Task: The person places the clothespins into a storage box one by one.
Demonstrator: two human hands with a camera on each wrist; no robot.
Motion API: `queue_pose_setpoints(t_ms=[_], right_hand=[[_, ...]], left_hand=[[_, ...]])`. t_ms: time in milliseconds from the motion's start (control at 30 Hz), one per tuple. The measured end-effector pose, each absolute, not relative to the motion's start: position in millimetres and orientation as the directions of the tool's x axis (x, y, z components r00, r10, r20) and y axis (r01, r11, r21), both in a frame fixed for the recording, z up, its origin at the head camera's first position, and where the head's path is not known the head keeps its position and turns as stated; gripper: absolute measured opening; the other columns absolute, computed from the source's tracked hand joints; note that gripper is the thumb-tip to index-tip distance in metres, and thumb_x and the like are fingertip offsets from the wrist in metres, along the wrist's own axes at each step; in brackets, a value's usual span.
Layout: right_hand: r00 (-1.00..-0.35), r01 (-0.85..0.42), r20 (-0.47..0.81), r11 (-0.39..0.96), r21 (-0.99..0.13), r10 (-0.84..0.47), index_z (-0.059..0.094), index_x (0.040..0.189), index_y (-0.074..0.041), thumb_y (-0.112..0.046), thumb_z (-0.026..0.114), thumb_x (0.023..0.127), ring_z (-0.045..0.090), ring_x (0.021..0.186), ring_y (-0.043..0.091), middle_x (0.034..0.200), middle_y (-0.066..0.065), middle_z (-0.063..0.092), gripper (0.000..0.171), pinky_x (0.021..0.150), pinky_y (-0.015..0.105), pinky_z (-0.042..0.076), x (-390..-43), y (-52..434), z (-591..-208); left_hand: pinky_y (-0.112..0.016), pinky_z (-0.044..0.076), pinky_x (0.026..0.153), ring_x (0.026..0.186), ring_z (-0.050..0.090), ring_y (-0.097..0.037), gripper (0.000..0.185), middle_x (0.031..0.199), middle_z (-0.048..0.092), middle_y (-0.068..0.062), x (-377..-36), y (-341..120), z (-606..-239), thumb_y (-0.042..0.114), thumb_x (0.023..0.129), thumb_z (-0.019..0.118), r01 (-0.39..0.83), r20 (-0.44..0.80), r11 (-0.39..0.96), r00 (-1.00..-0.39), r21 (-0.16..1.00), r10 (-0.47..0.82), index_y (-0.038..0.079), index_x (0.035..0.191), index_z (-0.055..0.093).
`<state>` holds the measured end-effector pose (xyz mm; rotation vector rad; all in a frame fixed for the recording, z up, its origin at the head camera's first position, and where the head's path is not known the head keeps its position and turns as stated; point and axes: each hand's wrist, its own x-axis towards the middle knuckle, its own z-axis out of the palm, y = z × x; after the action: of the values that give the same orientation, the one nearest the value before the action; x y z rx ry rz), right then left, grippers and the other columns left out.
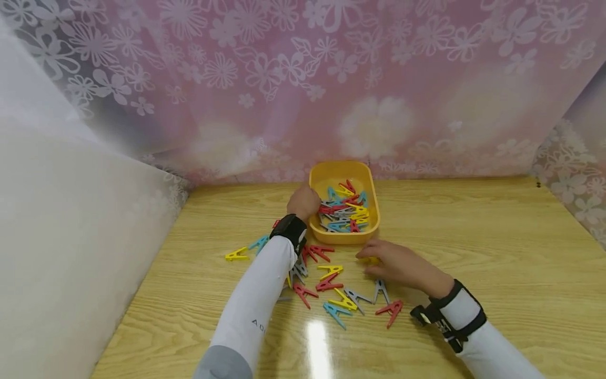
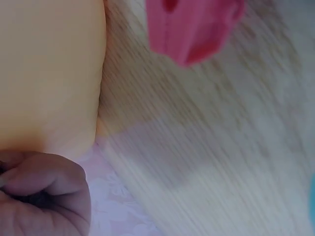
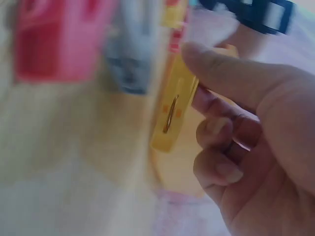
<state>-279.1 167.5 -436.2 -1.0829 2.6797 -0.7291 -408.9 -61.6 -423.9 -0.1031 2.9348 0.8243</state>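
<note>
My right hand [image 1: 402,266] pinches a yellow clothespin [image 3: 175,103] between thumb and fingers, low over the table in front of the basket. The clothespin's metal spring shows in the right wrist view. At the left rim of the yellow basket [image 1: 375,223] is my left hand [image 1: 304,201], its fingers curled [image 2: 44,174] and their tips reaching over the rim. Whether they hold anything is hidden. Inside the basket lies a heap of red, yellow, blue and grey clothespins [image 1: 343,213]. More are scattered before it, including a red clothespin [image 1: 390,313] and a grey clothespin [image 1: 381,291].
The wooden table [image 1: 497,252] meets a flowered pink curtain [image 1: 284,105] behind the basket. On the left stands a pale wall [image 1: 85,210]. A yellow clothespin [image 1: 236,255] and a blue clothespin [image 1: 259,243] lie left of my left forearm, which covers part of the scattered ones.
</note>
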Motion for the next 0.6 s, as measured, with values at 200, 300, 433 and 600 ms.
queue_pose_setpoints(t_ms=[200, 300, 433, 600], right_hand=[[-0.771, -0.604, 0.273, 0.525, -0.600, -0.575, 0.064, 0.120, -0.008, -0.015, 0.068, 0.089, 0.044, 0.068, 0.009, 0.104, 0.002, 0.059, 0.032, 0.056, 0.024, 0.039, -283.3, 181.0, -409.2], [-0.759, -0.647, 0.424, 0.500, -0.575, -0.494, 0.064, 0.121, -0.009, -0.011, 0.069, 0.088, 0.041, 0.067, 0.008, 0.102, 0.003, 0.059, 0.034, 0.056, 0.025, 0.035, -295.8, 181.9, -403.6], [-0.765, -0.644, 0.496, 0.506, -0.574, -0.411, 0.063, 0.123, -0.009, -0.011, 0.069, 0.088, 0.040, 0.068, 0.010, 0.104, 0.003, 0.058, 0.036, 0.058, 0.026, 0.033, -312.9, 178.4, -404.4], [-0.799, -0.600, 0.487, 0.526, -0.602, -0.353, 0.061, 0.126, -0.008, -0.016, 0.066, 0.091, 0.042, 0.071, 0.014, 0.097, 0.003, 0.056, 0.036, 0.060, 0.027, 0.034, -328.6, 171.1, -407.6]], left_hand=[[-0.036, 0.051, 0.071, 0.076, 0.058, -0.023, 0.017, 0.087, 0.060, -0.007, -409.8, -64.1, -420.9, 0.019, 0.098, 0.050, -0.080, -0.087, 0.864, -0.995, 0.496, -0.042, 0.006, 0.106, 0.057], [-0.038, 0.051, 0.074, 0.079, 0.060, -0.025, 0.019, 0.091, 0.062, -0.008, -409.9, -64.2, -419.3, 0.019, 0.097, 0.052, -0.077, -0.079, 0.881, -0.996, 0.467, -0.045, 0.006, 0.109, 0.057], [-0.040, 0.051, 0.075, 0.082, 0.061, -0.026, 0.019, 0.094, 0.063, -0.009, -409.4, -62.3, -419.0, 0.021, 0.098, 0.051, -0.062, -0.066, 0.892, -0.997, 0.447, -0.036, 0.007, 0.107, 0.057], [-0.039, 0.052, 0.075, 0.080, 0.061, -0.025, 0.017, 0.091, 0.062, -0.007, -410.2, -58.7, -422.8, 0.023, 0.097, 0.052, -0.056, -0.058, 0.900, -0.998, 0.433, -0.033, 0.008, 0.103, 0.059]])
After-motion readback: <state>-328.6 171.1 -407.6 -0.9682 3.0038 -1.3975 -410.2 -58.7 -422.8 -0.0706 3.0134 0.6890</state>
